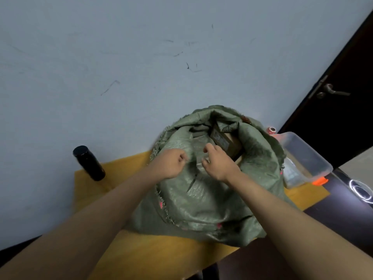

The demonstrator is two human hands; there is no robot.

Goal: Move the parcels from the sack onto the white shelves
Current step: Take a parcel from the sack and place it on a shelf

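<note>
I am seeing the left hand (pixel 171 163) pinching the green woven sack's (pixel 201 199) near rim, while the right hand (pixel 219 161) is curling into the mouth, gripping the fabric there. The sack is sitting mid-worktop (pixel 125 257), a brown parcel (pixel 228 141) showing inside. A black bottle (pixel 88 163) is standing at the worktop's far left corner.

One green sack (pixel 201 188). One brown parcel (pixel 226 141) visible inside sack mouth. Two hands: left hand (pixel 170 163), right hand (pixel 219 161). One black bottle (pixel 88 163). One clear plastic box (pixel 304 158). One yellow table (pixel 141 251). One door handle (pixel 333 90).
</note>
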